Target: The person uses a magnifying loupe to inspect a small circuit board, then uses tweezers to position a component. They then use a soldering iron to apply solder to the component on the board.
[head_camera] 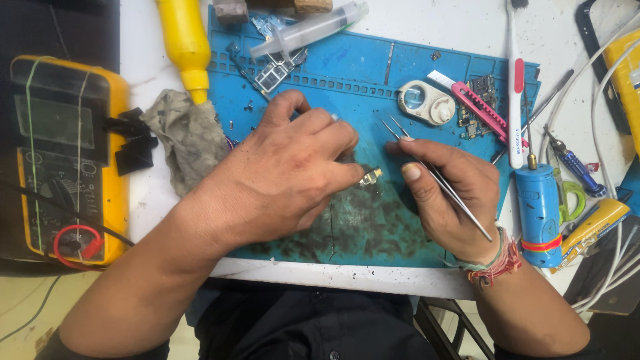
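- The syringe [313,28] lies at the top of the blue mat [360,73]; its clear barrel shows pale contents, and it slants up to the right.
- The yellow bottle [185,41] lies off the mat's top left corner, nozzle pointing down; its contents are hidden.
- The left hand [287,177] is curled closed, fingertips pinching a small metal part [371,176] on the stained middle of the mat.
- The right hand [447,193] grips the tweezers [437,179]; their long axis runs diagonally, tips pointing up-left, just above and right of the part.
- A grey rag [187,137] lies beside the left wrist.
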